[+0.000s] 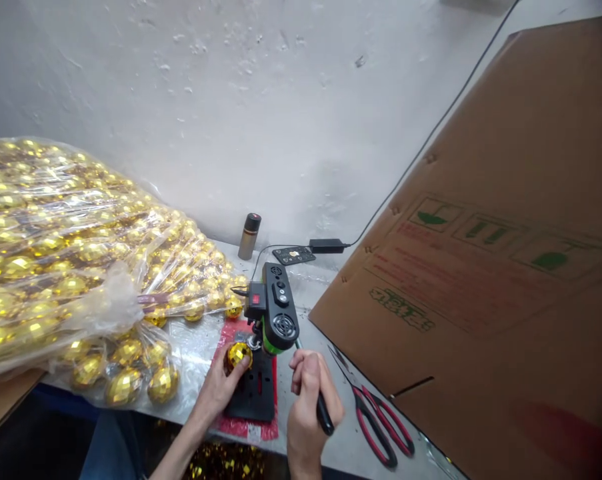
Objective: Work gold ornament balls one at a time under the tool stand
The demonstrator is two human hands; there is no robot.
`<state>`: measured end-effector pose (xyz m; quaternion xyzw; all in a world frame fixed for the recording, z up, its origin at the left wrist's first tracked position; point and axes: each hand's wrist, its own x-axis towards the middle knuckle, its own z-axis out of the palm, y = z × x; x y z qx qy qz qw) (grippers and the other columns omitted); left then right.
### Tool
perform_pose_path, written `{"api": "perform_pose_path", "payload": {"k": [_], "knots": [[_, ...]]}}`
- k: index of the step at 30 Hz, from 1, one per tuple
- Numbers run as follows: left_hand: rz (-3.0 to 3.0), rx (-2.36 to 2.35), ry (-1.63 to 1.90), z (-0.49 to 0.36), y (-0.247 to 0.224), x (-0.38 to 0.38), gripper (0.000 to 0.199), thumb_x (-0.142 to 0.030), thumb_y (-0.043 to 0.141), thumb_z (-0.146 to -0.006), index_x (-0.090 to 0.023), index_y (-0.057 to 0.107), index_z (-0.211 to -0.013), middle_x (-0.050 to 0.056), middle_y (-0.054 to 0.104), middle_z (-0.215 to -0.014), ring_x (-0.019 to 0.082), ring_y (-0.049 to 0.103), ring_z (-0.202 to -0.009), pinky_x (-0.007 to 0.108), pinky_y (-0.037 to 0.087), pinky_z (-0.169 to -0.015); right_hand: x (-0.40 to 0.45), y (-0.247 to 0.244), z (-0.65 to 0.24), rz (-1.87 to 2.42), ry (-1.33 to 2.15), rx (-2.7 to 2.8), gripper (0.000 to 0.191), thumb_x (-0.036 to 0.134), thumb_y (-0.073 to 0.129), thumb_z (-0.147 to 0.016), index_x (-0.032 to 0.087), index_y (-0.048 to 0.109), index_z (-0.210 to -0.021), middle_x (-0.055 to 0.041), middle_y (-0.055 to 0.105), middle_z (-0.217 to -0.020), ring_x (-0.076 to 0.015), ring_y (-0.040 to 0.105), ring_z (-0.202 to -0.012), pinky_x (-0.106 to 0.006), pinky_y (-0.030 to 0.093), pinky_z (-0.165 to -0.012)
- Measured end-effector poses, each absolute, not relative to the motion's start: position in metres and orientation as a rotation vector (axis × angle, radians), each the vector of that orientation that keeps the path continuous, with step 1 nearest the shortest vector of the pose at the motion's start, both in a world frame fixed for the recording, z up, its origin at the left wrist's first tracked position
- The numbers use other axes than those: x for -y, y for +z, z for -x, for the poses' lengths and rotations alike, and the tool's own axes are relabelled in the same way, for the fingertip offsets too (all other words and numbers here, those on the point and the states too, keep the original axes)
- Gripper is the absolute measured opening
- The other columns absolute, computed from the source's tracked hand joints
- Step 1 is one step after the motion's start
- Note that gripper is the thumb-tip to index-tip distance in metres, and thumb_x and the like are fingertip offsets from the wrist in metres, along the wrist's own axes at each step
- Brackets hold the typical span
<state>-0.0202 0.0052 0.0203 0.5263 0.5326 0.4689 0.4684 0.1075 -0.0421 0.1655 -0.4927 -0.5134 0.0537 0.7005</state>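
Observation:
A small mirrored gold ball (241,353) is held in the fingers of my left hand (219,387), over the black base plate (251,395) of a small bench drill press. Right above the plate stands the press's black and green head (281,303), with a red switch box (255,300) on its left. My right hand (311,400) is closed around the black-handled lever (324,415) at the press's right side. The drill bit's tip is hidden from me. Red bubble wrap (231,427) lies under the base.
A clear plastic bag (55,267) of many gold balls fills the left, with loose gold balls (124,385) at its front. Red-handled scissors (375,423) lie on the right, beside a large cardboard box (481,267). Behind stand a bottle (249,236), a phone (294,255) and a power adapter (327,246).

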Motion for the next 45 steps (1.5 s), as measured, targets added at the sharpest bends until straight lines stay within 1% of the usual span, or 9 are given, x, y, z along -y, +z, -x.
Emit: {"api": "perform_pose_path", "payload": {"k": [4, 8, 12, 18, 22, 27, 30, 36, 45], "knots": [[-1.423, -1.370, 1.039, 0.020, 0.016, -0.003, 0.064, -0.063, 0.071, -0.089, -0.020, 0.065, -0.137, 0.013, 0.082, -0.123, 0.035, 0.078, -0.113, 0.050, 0.062, -0.100, 0.042, 0.163, -0.108, 1.089, 0.095, 1.150, 0.045, 0.037, 0.047, -0.113, 0.022, 0.058, -0.071, 0.0053, 0.049, -0.061, -0.0101, 0.042, -0.049, -0.025, 0.035, -0.049], [-1.629, -1.399, 0.979, 0.022, 0.015, 0.004, 0.061, -0.046, 0.073, -0.088, -0.022, 0.062, -0.142, 0.017, 0.078, -0.135, 0.038, 0.075, -0.124, 0.056, 0.059, -0.107, 0.042, 0.162, -0.108, 1.085, 0.097, 1.164, 0.043, 0.036, 0.047, -0.113, 0.022, 0.060, -0.074, 0.0059, 0.046, -0.061, -0.0099, 0.040, -0.049, -0.025, 0.033, -0.048], [-1.799, -1.392, 0.992, 0.020, 0.014, 0.011, 0.057, -0.038, 0.071, -0.088, -0.022, 0.062, -0.142, 0.017, 0.079, -0.133, 0.038, 0.077, -0.121, 0.054, 0.062, -0.102, 0.044, 0.159, -0.109, 1.088, 0.127, 1.165, 0.042, 0.036, 0.047, -0.113, 0.022, 0.061, -0.076, 0.0057, 0.046, -0.063, -0.0104, 0.042, -0.052, -0.024, 0.035, -0.050], [-1.900, -1.349, 1.000, 0.017, 0.017, 0.012, 0.052, -0.029, 0.073, -0.082, -0.021, 0.065, -0.133, 0.016, 0.080, -0.125, 0.037, 0.079, -0.114, 0.052, 0.064, -0.098, 0.046, 0.157, -0.110, 1.088, 0.109, 1.181, 0.039, 0.033, 0.047, -0.113, 0.022, 0.062, -0.078, 0.0056, 0.047, -0.065, -0.0102, 0.043, -0.053, -0.024, 0.036, -0.052], [-1.872, -1.348, 0.917, 0.016, 0.022, 0.007, 0.055, -0.027, 0.073, -0.081, -0.022, 0.064, -0.134, 0.016, 0.079, -0.128, 0.037, 0.077, -0.117, 0.051, 0.063, -0.099, 0.045, 0.159, -0.109, 1.075, 0.079, 1.195, 0.039, 0.031, 0.046, -0.113, 0.022, 0.061, -0.078, 0.0057, 0.048, -0.064, -0.0096, 0.044, -0.052, -0.023, 0.036, -0.052], [-1.938, -1.353, 0.900, 0.012, 0.020, 0.000, 0.054, -0.026, 0.075, -0.077, -0.021, 0.066, -0.130, 0.016, 0.078, -0.127, 0.039, 0.073, -0.118, 0.058, 0.056, -0.104, 0.045, 0.159, -0.111, 1.063, 0.053, 1.228, 0.036, 0.026, 0.045, -0.113, 0.022, 0.061, -0.080, 0.0055, 0.051, -0.066, -0.0091, 0.046, -0.052, -0.023, 0.038, -0.052], [-1.957, -1.346, 0.898, 0.011, 0.019, -0.001, 0.053, -0.025, 0.074, -0.077, -0.020, 0.067, -0.129, 0.014, 0.078, -0.123, 0.038, 0.071, -0.115, 0.058, 0.054, -0.102, 0.046, 0.146, -0.115, 1.035, 0.031, 1.272, 0.037, 0.022, 0.046, -0.112, 0.022, 0.059, -0.077, 0.0043, 0.055, -0.069, -0.0094, 0.049, -0.053, -0.024, 0.038, -0.052], [-1.976, -1.340, 0.885, 0.013, 0.019, 0.002, 0.053, -0.024, 0.074, -0.080, -0.021, 0.065, -0.132, 0.012, 0.077, -0.121, 0.035, 0.069, -0.112, 0.054, 0.053, -0.101, 0.042, 0.103, -0.119, 0.960, -0.011, 1.280, 0.038, 0.024, 0.044, -0.111, 0.023, 0.055, -0.075, 0.0015, 0.058, -0.073, -0.0134, 0.057, -0.063, -0.029, 0.045, -0.063], [-1.991, -1.361, 0.878, 0.010, 0.014, 0.003, 0.050, -0.021, 0.076, -0.078, -0.022, 0.066, -0.127, 0.009, 0.075, -0.116, 0.033, 0.068, -0.108, 0.049, 0.053, -0.099, 0.040, 0.120, -0.113, 0.917, 0.016, 1.216, 0.038, 0.015, 0.046, -0.108, 0.023, 0.048, -0.071, 0.0042, 0.050, -0.067, -0.0107, 0.051, -0.058, -0.027, 0.037, -0.055]]}}
